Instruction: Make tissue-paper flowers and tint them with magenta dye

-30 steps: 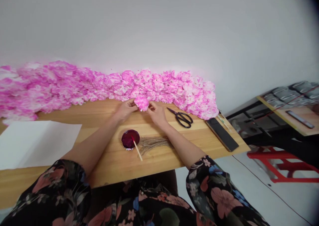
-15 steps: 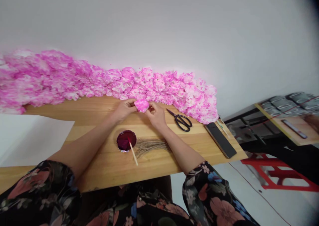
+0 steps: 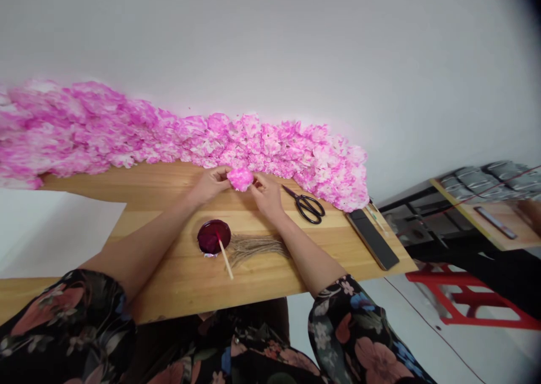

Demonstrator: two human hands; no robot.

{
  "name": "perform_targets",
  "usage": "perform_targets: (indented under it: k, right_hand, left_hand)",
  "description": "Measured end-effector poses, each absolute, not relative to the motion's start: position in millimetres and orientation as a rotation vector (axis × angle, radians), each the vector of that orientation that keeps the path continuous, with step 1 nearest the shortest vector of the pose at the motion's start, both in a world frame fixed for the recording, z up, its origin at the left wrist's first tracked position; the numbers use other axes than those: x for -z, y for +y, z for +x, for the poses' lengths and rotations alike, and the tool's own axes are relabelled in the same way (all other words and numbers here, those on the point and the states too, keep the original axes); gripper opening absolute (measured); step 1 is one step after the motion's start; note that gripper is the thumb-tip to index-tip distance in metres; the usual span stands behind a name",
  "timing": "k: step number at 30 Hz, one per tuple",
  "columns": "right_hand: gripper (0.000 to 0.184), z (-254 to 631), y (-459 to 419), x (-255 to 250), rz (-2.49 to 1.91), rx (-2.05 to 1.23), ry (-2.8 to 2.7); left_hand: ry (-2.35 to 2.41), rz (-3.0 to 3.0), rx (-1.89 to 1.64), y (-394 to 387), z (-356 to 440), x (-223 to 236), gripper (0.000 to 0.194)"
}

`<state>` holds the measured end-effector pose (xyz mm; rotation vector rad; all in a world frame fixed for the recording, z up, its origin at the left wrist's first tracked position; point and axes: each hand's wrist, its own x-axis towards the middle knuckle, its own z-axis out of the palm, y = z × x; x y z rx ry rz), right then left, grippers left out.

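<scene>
The pink flower point(image 3: 240, 179) is bright pink mottled with paler patches, its outline rounded and ruffled. It sits in front of the flower pile point(image 3: 270, 141), the landmark. Left hand point(image 3: 213, 184): fingertips pinch the flower's left edge. Right hand point(image 3: 265, 195): fingertips pinch its right edge. Also in front of the pile, nearer the person, are scissors point(image 3: 305, 203), twine point(image 3: 257, 247) and a dark red dish point(image 3: 208, 240) with a stick point(image 3: 225, 258).

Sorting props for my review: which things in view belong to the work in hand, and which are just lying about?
Work in hand:
- pink flower, between left hand and right hand
- similarly coloured flower pile
- likely: dish of dark red liquid, stick, scissors, fibre bundle

Apparently just lying about:
- long dark case
- red stool
</scene>
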<state>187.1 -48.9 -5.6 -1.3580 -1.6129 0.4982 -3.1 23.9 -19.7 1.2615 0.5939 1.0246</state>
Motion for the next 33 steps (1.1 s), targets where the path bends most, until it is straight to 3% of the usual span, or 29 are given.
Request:
perform_targets:
  k: [6, 13, 33]
  right_hand:
    - [0.028, 187.2, -49.7, 7.3, -1.268, -0.477, -1.642]
    - [0.013, 185.4, -51.9, 6.6, -1.353, -0.486, -1.609]
    - [0.020, 187.6, -48.4, 10.4, -1.408, -0.436, -1.691]
  left_hand:
    - [0.571, 1.240, -1.009, 21.7, -4.7, 17.3, 0.048]
    - [0.572, 1.266, -1.000, 17.8, -3.9, 16.0, 0.045]
    - [0.666, 1.313, -1.019, 17.5, 0.6, 18.7, 0.045]
